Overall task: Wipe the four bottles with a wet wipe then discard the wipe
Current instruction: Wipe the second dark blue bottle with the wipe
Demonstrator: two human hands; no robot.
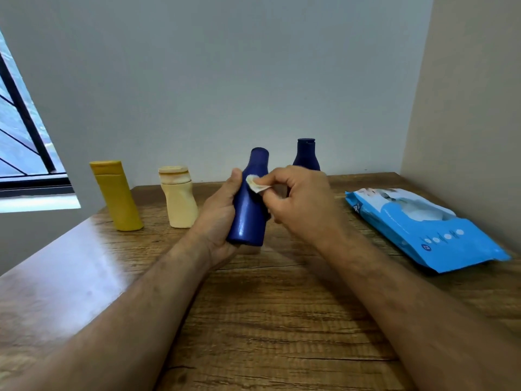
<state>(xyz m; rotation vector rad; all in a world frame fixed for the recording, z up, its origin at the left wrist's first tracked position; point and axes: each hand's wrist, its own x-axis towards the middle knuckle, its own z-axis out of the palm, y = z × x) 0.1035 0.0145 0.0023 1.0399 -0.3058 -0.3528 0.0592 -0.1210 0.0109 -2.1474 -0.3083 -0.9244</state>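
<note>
Over the wooden table (pixel 267 320), the left hand (pixel 217 218) has its grip wrapped round the lower body of a dark blue bottle (pixel 249 204), held off the surface and tilted, while the right hand (pixel 298 201) pinches a small folded wet wipe (pixel 255 184) against the bottle's shoulder. This looks like the wiping step. Next, turn the bottle to reach the unwiped sides; behind stand the cream bottle (pixel 179 201), yellow bottle (pixel 117 196) and second blue bottle (pixel 306 155), with the wipes pack (pixel 423 227) at right.

Left hand (pixel 218 218) grips dark blue bottle (pixel 249 204) above wooden table (pixel 253 320). Right hand (pixel 298 201) pinches small folded wet wipe (pixel 255 184) against bottle's neck. Far: second blue bottle (pixel 306 153), cream bottle (pixel 178 197), yellow bottle (pixel 117 196) at left. Blue wipes pack (pixel 423 227) right.
</note>
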